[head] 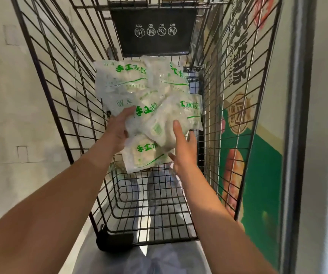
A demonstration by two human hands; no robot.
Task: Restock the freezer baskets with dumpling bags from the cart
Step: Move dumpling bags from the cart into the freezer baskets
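Head view: wire cart (64,107) holding a heap of dumpling bags (123,84) at its far end. Left hand (117,127) grips one bag's near edge; right hand (183,147), fingers straight, touches the top bag (171,123).

Black wire cart walls (64,91) hem in nine and three o'clock; white green-printed dumpling bags (123,84) block twelve; bare mesh floor (155,210) lies open at six.
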